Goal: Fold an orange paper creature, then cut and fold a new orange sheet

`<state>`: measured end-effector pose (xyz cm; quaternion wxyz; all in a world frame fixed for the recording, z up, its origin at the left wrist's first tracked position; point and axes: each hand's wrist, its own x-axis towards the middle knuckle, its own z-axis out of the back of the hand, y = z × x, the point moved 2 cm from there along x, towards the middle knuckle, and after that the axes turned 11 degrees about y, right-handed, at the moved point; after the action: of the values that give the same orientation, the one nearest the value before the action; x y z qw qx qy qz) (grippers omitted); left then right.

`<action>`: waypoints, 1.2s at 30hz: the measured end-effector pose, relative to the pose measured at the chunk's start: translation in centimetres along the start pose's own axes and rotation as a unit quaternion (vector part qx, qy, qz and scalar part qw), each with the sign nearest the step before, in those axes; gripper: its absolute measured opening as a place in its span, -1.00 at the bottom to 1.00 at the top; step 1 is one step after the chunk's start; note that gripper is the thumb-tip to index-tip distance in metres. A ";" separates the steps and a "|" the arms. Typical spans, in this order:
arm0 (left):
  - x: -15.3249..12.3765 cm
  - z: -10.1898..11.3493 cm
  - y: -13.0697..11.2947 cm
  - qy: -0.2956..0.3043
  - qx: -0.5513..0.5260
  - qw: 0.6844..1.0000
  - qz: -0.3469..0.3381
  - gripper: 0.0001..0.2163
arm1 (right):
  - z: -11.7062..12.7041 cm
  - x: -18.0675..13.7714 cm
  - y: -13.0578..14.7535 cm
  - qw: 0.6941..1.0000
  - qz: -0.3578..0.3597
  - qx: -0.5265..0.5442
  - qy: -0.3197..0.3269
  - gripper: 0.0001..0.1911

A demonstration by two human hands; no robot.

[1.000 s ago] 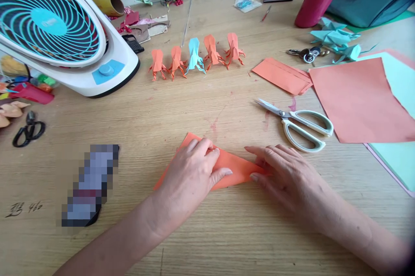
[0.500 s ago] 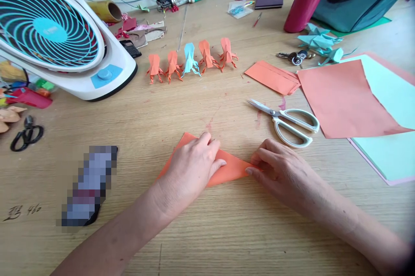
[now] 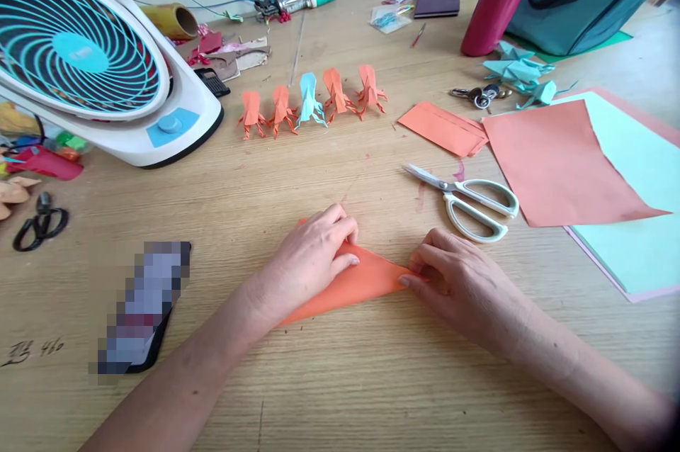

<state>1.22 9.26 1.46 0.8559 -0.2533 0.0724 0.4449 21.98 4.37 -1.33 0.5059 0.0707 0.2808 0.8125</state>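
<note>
A folded sheet of orange paper point(image 3: 366, 280) lies on the table in front of me, partly covered by my hands. Its right side narrows to a point. My left hand point(image 3: 319, 250) rests on top of the paper, fingers bent and pressing down, thumb apart from them. At the right corner, my right hand point(image 3: 446, 271) pinches the paper between thumb and curled fingers. Just beyond that hand are white-handled scissors point(image 3: 467, 200), lying with the blades slightly apart.
Folded paper figures point(image 3: 311, 101) stand in a row behind. Orange strips point(image 3: 440, 130) and larger sheets point(image 3: 568, 168) lie right. A fan point(image 3: 180, 130), a phone point(image 3: 151, 303) and black scissors point(image 3: 42, 222) are left. A red bottle point(image 3: 499, 6), keys point(image 3: 483, 95) and a teal bag point(image 3: 568, 6) are back right.
My left hand has shifted slightly left, and more of the paper's lower edge shows under it. The right hand keeps its pinch on the corner. The view has moved slightly.
</note>
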 end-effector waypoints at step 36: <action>-5.6 2.5 -4.2 -0.140 -0.005 0.989 0.042 -0.88 | 0.8 0.0 1.0 0.806 0.002 0.591 -0.029 -0.68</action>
<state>0.94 4.44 7.10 0.8369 -0.1892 -0.0393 0.5121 21.53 4.31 -0.16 0.3721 0.3801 0.6919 0.4882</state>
